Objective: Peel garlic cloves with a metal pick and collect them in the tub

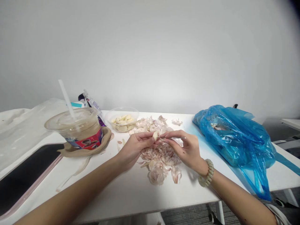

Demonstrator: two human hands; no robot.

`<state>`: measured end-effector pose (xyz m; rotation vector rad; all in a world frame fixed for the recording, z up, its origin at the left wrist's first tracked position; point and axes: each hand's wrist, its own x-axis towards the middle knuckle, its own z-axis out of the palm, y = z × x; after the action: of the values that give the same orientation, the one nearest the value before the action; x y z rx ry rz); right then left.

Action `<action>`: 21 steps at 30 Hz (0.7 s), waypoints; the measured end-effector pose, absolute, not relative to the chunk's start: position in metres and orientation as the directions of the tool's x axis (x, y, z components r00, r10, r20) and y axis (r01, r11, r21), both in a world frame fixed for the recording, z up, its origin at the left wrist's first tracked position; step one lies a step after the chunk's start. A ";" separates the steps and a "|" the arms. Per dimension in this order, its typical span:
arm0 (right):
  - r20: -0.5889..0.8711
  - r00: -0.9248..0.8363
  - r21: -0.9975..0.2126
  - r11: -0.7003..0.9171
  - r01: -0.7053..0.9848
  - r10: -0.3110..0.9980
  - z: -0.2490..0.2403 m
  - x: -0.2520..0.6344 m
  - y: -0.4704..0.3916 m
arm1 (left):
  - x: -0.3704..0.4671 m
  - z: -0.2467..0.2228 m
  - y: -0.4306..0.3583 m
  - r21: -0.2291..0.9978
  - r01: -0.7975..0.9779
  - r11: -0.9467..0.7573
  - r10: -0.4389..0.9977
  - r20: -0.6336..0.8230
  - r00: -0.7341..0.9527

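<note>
Between the thumb and fingers of my left hand (133, 149) is a pale garlic clove (155, 135). My right hand (186, 150) grips a thin metal tool, perhaps a small knife (173, 138), with its tip at the clove. Both hands are closed and meet above a heap of garlic skins (158, 162) on the white table (112, 190). Behind my left hand stands a clear plastic bowl (122, 109) that holds several peeled garlic cloves (123, 119). The tool's tip is too small to make out clearly.
On the left, a drink cup (82, 131) with a straw sits in a cardboard holder (104, 142). A tablet or large phone (30, 175) lies nearer. A purple-and-white packet (95, 107) leans behind the cup. To the right rests a blue plastic bag (234, 137), garlic showing at its opening.
</note>
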<state>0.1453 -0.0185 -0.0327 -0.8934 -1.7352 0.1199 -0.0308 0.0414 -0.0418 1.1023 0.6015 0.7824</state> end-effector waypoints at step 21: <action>0.816 -0.039 -0.483 0.717 0.502 0.577 -0.036 0.143 -0.018 | -0.031 -0.038 0.038 0.947 -0.229 0.225 0.820 -0.057 0.569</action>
<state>0.1435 -0.0183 -0.0363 -0.8749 -1.6804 0.0746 -0.0313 0.0380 -0.0382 1.1185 0.6432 0.7967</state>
